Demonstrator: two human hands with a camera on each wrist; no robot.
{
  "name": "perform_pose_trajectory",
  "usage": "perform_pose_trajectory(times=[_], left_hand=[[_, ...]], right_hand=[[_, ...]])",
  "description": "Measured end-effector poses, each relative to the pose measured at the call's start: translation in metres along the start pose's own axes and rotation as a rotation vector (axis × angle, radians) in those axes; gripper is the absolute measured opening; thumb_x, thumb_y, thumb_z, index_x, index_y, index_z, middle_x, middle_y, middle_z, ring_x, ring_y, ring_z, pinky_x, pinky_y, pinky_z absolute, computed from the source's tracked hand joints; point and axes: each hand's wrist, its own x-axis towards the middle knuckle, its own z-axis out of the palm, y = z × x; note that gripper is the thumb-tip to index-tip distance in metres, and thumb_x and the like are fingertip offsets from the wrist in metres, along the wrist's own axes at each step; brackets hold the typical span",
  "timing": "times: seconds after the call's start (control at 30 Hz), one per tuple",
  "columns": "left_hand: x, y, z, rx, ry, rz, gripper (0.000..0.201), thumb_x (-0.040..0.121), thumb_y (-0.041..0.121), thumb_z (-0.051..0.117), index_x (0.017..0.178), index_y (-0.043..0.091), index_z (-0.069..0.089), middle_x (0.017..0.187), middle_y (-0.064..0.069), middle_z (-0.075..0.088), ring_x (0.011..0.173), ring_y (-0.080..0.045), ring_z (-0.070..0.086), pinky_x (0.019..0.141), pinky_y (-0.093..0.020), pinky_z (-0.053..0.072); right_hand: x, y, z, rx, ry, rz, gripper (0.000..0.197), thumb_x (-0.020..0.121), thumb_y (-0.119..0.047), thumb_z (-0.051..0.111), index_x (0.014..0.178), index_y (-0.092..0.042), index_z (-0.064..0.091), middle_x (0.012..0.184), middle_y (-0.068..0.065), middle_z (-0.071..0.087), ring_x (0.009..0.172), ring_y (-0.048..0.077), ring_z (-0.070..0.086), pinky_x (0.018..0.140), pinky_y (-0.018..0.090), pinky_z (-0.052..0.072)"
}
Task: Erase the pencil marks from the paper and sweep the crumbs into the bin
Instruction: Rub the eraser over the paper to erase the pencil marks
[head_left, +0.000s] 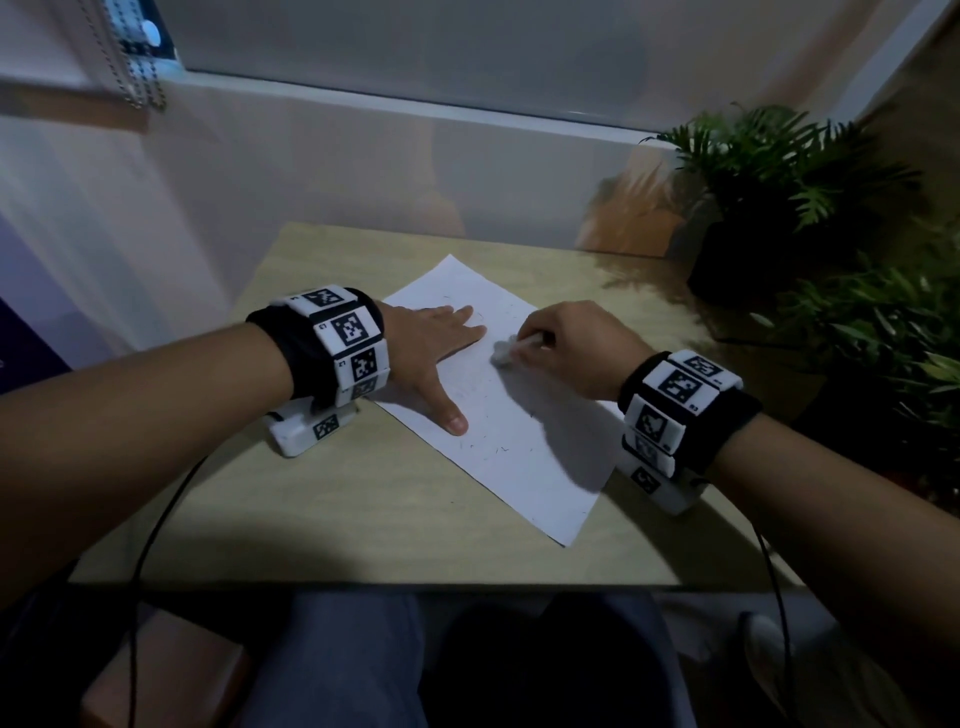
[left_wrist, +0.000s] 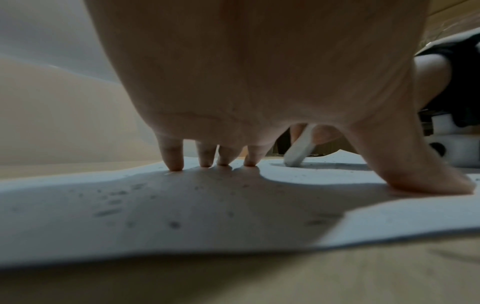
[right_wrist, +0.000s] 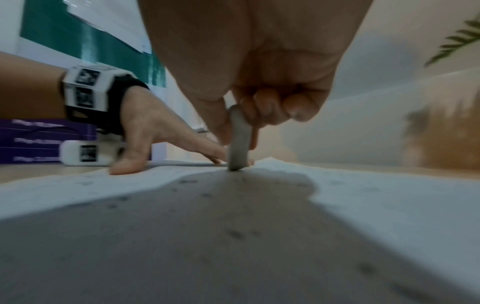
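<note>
A white sheet of paper (head_left: 509, 426) lies at an angle on the wooden table (head_left: 322, 519), with dark eraser crumbs (head_left: 501, 449) scattered over it. My left hand (head_left: 441, 353) lies flat on the sheet's left part, fingers straight and thumb spread, pressing it down; its fingertips (left_wrist: 175, 164) touch the paper (left_wrist: 207, 205). My right hand (head_left: 561, 348) pinches a white eraser (head_left: 506, 351), whose lower end touches the paper just right of the left fingertips. The eraser (right_wrist: 239, 139) stands nearly upright on the sheet (right_wrist: 363, 195), also visible as a white bar, the eraser (left_wrist: 298, 148). No bin is in view.
Potted green plants (head_left: 789, 208) stand at the table's back right corner and right side. A wall and window sill run behind the table. Black cables hang from both wrist bands. My legs are under the table's near edge (head_left: 363, 584).
</note>
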Motion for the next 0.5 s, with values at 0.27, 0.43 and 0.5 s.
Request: perform_pose_trajectory(times=[0.27, 0.43, 0.5], left_hand=[[0.001, -0.001, -0.001, 0.028, -0.027, -0.009, 0.141, 0.058, 0.097, 0.056, 0.159, 0.031, -0.017, 0.166, 0.008, -0.026, 0.154, -0.012, -0.016, 0.127, -0.047, 0.002], [0.000, 0.001, -0.005, 0.030, -0.071, -0.008, 0.147, 0.049, 0.097, 0.054, 0.158, 0.030, -0.019, 0.165, 0.007, -0.028, 0.154, -0.013, -0.019, 0.127, -0.047, 0.000], [0.001, 0.000, -0.004, 0.029, -0.067, -0.010, 0.147, 0.050, 0.097, 0.056, 0.158, 0.031, -0.019, 0.165, 0.007, -0.028, 0.154, -0.013, -0.019, 0.127, -0.048, 0.001]], right_hand=[[-0.014, -0.019, 0.001, 0.147, -0.118, -0.132, 0.047, 0.085, -0.062, 0.055, 0.100, -0.022, 0.074, 0.091, -0.007, 0.070, 0.083, 0.014, 0.060, 0.074, 0.030, 0.047], [-0.009, -0.010, 0.004, -0.122, 0.043, -0.041, 0.031, 0.094, -0.047, 0.055, 0.089, -0.019, 0.069, 0.084, -0.001, 0.065, 0.078, 0.024, 0.058, 0.065, 0.035, 0.044], [-0.014, -0.018, 0.006, -0.063, -0.016, -0.139, 0.042, 0.090, -0.059, 0.050, 0.090, -0.022, 0.069, 0.083, -0.005, 0.066, 0.078, 0.020, 0.058, 0.066, 0.034, 0.044]])
